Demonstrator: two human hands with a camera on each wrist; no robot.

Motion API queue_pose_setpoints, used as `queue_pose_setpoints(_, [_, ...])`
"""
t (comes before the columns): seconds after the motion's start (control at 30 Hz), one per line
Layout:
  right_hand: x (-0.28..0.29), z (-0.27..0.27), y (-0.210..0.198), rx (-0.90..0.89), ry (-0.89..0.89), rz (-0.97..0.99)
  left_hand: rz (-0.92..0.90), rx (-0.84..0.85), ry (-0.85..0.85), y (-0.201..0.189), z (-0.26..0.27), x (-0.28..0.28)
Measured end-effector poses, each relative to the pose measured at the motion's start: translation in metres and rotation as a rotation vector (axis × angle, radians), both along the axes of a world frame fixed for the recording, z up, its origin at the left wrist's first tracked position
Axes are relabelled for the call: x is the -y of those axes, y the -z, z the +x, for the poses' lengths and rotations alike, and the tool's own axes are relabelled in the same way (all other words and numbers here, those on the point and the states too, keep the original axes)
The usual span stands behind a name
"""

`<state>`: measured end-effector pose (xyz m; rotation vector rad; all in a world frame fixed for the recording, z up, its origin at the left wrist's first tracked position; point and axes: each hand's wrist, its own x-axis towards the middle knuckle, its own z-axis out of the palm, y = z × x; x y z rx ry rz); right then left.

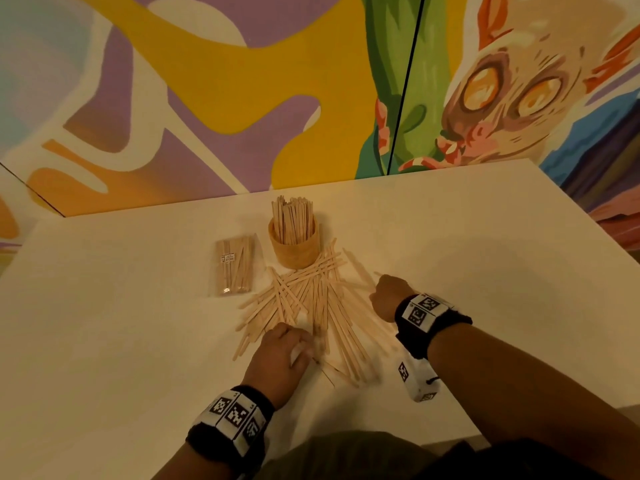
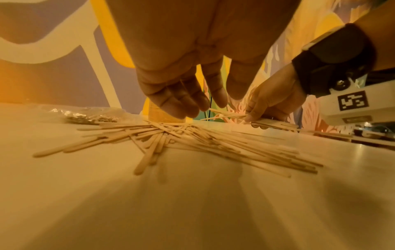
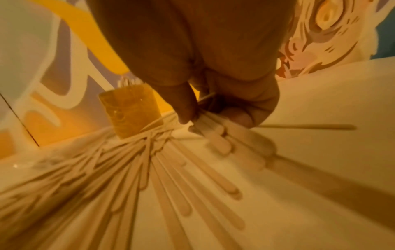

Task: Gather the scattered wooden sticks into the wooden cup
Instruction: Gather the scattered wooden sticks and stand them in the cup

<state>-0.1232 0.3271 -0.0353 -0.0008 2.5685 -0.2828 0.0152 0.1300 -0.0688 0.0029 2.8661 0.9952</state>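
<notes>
Many wooden sticks [image 1: 311, 306] lie fanned and crossed on the white table [image 1: 121, 341] just in front of the wooden cup [image 1: 294, 249], the farthest of them touching its base. That cup stands upright near the table's far edge and is already packed with upright sticks [image 1: 292, 216] that rise well above its rim. Just left of the cup lies a clear packet [image 1: 233, 268] holding more sticks (a small label shows on it).

Nearer the person than the cup, at the pile's near edge, the left hand [image 2: 181, 94] hovers over the sticks with fingers loosely bent and holding nothing. To the cup's right and nearer, the right hand [image 3: 213, 94] pinches a small bundle of sticks [image 3: 215, 137] between thumb and curled fingers, low over the table at the pile's right side. One lone stick [image 3: 307, 126] lies just beyond that hand.
</notes>
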Motion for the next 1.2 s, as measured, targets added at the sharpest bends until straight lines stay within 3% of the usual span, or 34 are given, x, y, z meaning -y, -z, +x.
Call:
queue_pose_setpoints(0.17, [0.02,0.016,-0.013,0.016,-0.094,-0.09,0.293,0.156,-0.107,-0.019,-0.021,-0.016])
queue_pose_setpoints(0.3, [0.05,0.044,-0.018,0.035,-0.304,-0.164,1.074,0.513,-0.447,-0.03,-0.045,-0.033])
queue_pose_setpoints(0.33, [0.057,0.05,-0.016,0.026,-0.33,-0.199,1.177,0.561,-0.529,-0.032,-0.05,-0.035])
queue_pose_setpoints(0.5, [0.062,0.064,-0.015,-0.107,-0.248,-0.374,1.168,0.619,-0.716,-0.037,-0.062,-0.036])
queue_pose_setpoints(0.63, [0.044,0.061,-0.024,-0.133,-0.177,-0.539,1.333,0.606,-0.837,-0.037,-0.066,-0.03])
queue_pose_setpoints(0.73, [0.013,0.055,-0.023,-0.101,-0.186,-0.35,1.437,0.578,-0.908,-0.033,-0.071,-0.017])
queue_pose_setpoints(0.9, [-0.066,0.067,-0.003,0.246,-0.338,0.045,1.504,0.533,-0.992,-0.031,-0.076,0.008])
queue_pose_setpoints(0.97, [-0.083,0.071,0.009,0.29,-0.34,0.046,1.533,0.501,-0.993,-0.031,-0.078,0.013])
queue_pose_setpoints(1.2, [-0.079,0.05,0.017,0.125,-0.248,-0.126,1.63,0.344,-1.013,-0.035,-0.084,0.009])
